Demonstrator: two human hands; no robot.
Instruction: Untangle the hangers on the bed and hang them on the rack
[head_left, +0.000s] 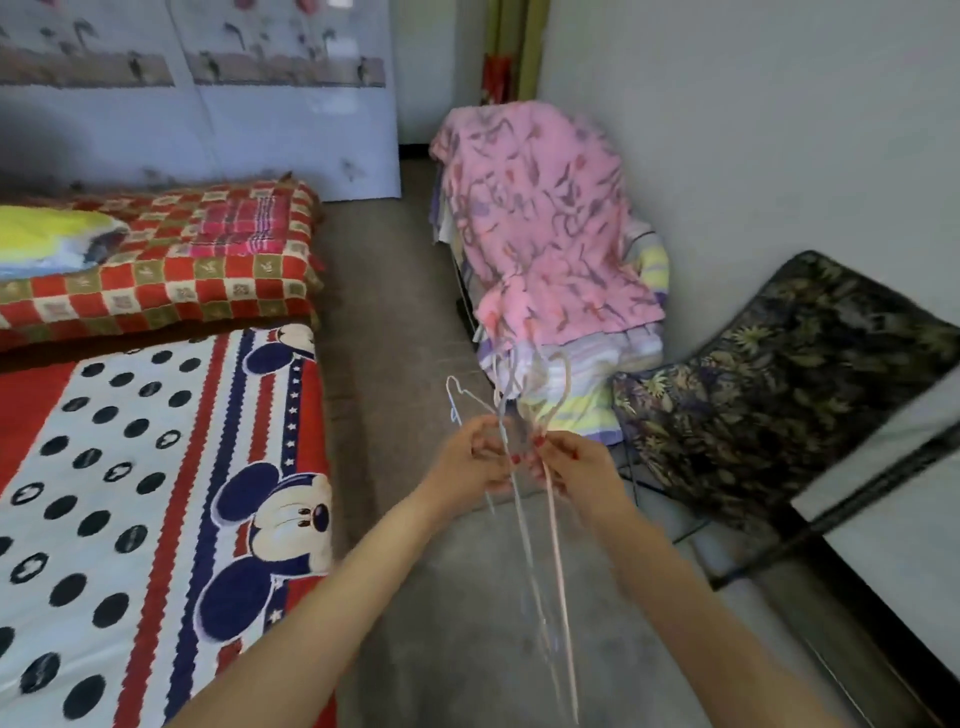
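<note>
Step in hand: untangling, judged from pose. Bundle of thin pale wire hangers, white/pink/light blue (524, 519), is off the bed and held in mid-air over the grey floor (415, 312), at abt 6 o'clock of the pink floral blanket heap (540, 218). Hooks point up toward 12, long wires trail down toward 5-6 o'clock. One light-blue hook (454, 397) splays out to 10 o'clock of the hands, looks partly freed; the rest sit crossed together.

Grip: left hand (475, 457) has fingers curled, pinching the wires just below the hooks. Right hand (569, 465) also curled, thumb + fingertips (540, 444) pinching a pinkish wire. Hands nearly touching each other, both on the same bundle. Neither spread.

Bed w/ red-white-blue cartoon mouse sheet (156, 467) at 9 o'clock, no hangers seen on it. Dark floral folding chair (779, 395) at 3 o'clock.

Next move prob needs: hands pulled apart sideways, 1 hanger slid out past the other hooks w/o snagging. Rack not clearly in view, maybe under the blanket heap, can't tell
</note>
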